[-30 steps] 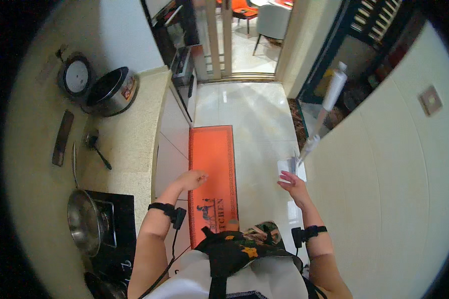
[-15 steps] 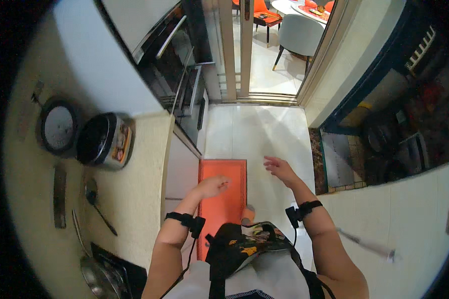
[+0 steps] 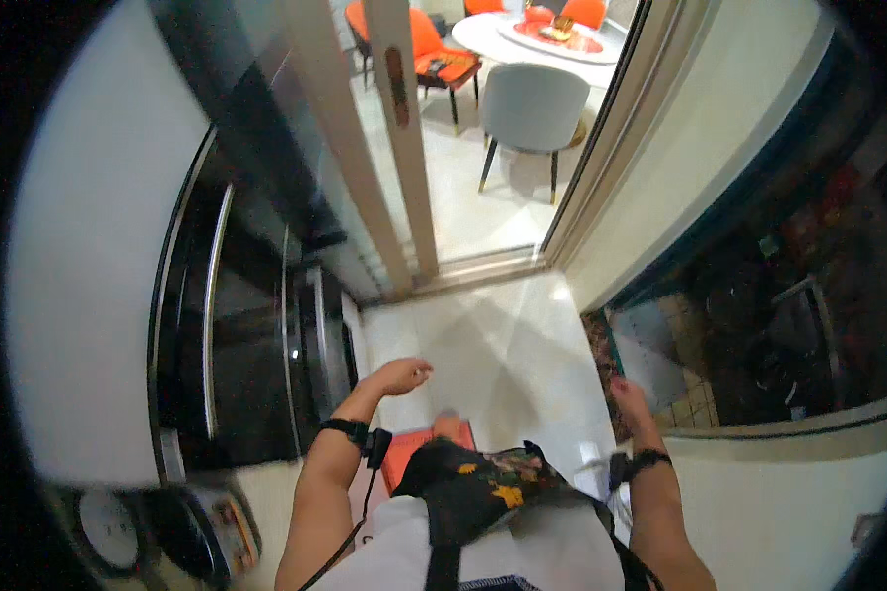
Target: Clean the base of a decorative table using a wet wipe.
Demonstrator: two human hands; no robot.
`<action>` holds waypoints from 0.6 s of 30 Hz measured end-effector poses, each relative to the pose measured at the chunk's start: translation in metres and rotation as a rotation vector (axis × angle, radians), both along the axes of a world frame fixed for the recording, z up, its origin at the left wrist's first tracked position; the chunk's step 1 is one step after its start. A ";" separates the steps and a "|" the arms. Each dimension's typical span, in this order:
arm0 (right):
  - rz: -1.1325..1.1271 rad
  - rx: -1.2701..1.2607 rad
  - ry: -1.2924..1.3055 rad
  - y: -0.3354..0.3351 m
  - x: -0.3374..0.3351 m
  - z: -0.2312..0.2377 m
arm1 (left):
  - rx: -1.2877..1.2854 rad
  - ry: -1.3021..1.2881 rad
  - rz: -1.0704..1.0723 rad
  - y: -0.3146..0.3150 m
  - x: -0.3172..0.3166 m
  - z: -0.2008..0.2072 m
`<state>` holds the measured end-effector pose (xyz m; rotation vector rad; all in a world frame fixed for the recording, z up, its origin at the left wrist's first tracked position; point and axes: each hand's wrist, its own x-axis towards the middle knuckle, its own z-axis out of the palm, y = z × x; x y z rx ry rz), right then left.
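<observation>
Hands: 2, left hand [image 3: 401,375] and right hand [image 3: 629,397], both empty, fingers loose. Wrist straps: 2, one per arm. Orange mat [image 3: 419,452] on floor: 1, partly hidden. Chairs in room beyond: 1 grey chair [image 3: 534,106], approx. 3 orange chairs [image 3: 434,44], some cut off at edge. Round table [image 3: 552,37]: 1. Black oven doors [image 3: 256,325] at left: 2. Rice cooker [image 3: 207,527]: 1.

A built-in oven [image 3: 256,345] lines the left; a sliding door [image 3: 404,148] stands ahead, with a chair [image 3: 532,108] and table [image 3: 552,39] beyond.
</observation>
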<state>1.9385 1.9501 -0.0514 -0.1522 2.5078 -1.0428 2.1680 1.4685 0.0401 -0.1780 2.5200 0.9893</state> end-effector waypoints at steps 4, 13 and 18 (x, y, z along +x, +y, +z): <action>-0.407 -0.071 -0.349 0.045 0.001 0.004 | 0.000 -0.024 -0.031 -0.068 -0.067 -0.027; -0.416 -0.104 -0.517 -0.083 -0.228 -0.008 | -0.008 0.008 -0.064 -0.129 -0.325 -0.034; 0.105 -0.149 -0.363 -0.297 -0.396 -0.004 | -0.068 -0.113 -0.046 -0.177 -0.412 -0.018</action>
